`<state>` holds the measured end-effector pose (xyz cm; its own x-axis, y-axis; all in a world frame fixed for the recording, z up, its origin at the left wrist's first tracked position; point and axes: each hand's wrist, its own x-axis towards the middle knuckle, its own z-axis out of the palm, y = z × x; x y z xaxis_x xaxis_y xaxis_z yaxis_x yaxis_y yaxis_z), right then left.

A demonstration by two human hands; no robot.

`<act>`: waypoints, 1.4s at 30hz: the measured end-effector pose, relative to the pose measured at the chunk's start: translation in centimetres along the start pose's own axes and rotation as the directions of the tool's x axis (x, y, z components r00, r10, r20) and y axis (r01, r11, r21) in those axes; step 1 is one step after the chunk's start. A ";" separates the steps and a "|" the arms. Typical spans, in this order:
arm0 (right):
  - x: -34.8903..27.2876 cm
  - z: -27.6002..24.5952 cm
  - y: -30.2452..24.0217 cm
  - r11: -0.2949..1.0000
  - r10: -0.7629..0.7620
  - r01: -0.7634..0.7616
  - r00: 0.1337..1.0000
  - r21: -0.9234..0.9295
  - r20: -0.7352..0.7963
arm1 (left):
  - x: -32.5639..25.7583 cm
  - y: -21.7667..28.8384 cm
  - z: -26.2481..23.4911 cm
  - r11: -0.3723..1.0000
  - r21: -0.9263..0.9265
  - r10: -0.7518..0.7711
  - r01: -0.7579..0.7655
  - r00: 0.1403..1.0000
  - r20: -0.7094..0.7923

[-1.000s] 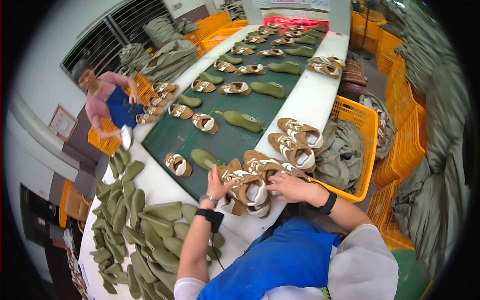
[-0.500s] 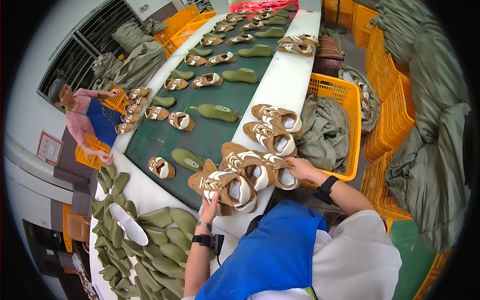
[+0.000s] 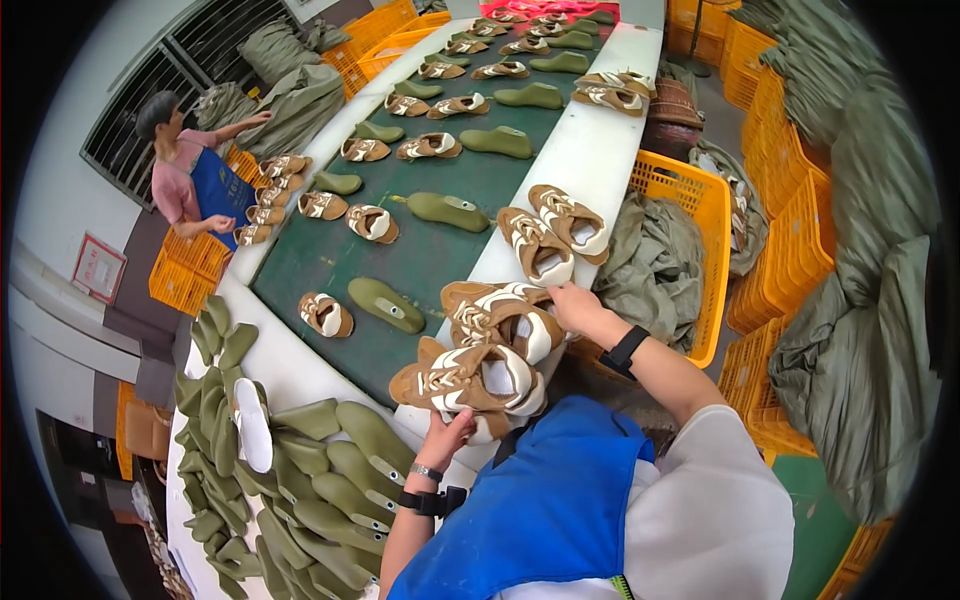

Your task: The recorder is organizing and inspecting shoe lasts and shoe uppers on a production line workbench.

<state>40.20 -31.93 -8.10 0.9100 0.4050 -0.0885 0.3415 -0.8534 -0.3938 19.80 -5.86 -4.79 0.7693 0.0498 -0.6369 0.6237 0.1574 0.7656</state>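
My left hand is closed on the nearest brown-and-white lace-up shoes, with the top sneaker lying over another at the corner of the white table edge. My right hand grips the heel end of a second bunch of sneakers just beyond; its fingertips are partly hidden. Farther along the white strip lie two more sneakers, one beside the other, both with heels toward me. On the green belt to the left sit a single sneaker and an olive shoe last.
Olive shoe lasts are heaped on the white table at lower left, with a white shoe-shaped piece on top. Rows of shoes and lasts line the green belt. A yellow crate stands at right. A co-worker stands across the belt.
Both near bunches of sneakers have shifted, the nearest one rightward with my left hand. My right hand has moved up and left. The two farther sneakers have turned. The co-worker has raised an arm.
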 end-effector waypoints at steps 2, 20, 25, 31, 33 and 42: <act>0.0 -1.2 -0.5 0.999 -0.020 0.021 1.000 0.027 -0.016 | 0.0 -0.5 -0.9 0.999 -0.042 0.007 -0.008 1.000 -0.014; 4.6 -6.3 2.1 0.977 -0.103 0.158 0.936 -0.140 0.337 | -1.3 -5.0 -3.9 0.912 0.398 0.089 -0.104 0.995 0.055; 5.4 -8.2 1.9 0.993 0.014 -0.013 1.000 -0.120 0.004 | -1.8 -4.5 -3.4 0.944 0.327 0.033 -0.033 0.999 0.007; 8.4 -3.7 15.6 0.994 0.082 -0.072 0.989 0.087 -0.124 | 1.2 -2.1 -0.4 0.791 0.499 0.174 -0.354 0.913 0.370; 8.6 -3.7 14.9 0.983 0.121 -0.104 0.987 0.150 -0.110 | 1.3 -3.0 -0.9 0.763 0.531 0.201 -0.370 0.915 0.349; -0.1 -10.7 -9.2 0.753 -0.386 0.344 0.921 0.561 -0.046 | -11.1 -5.0 -5.9 0.839 0.482 0.361 -0.251 0.921 -0.148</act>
<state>39.49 -27.64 5.30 0.7171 0.6878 0.1126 0.4385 -0.3197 -0.8400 7.29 -1.42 -2.09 0.9130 0.2485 -0.3234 0.3967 -0.3563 0.8460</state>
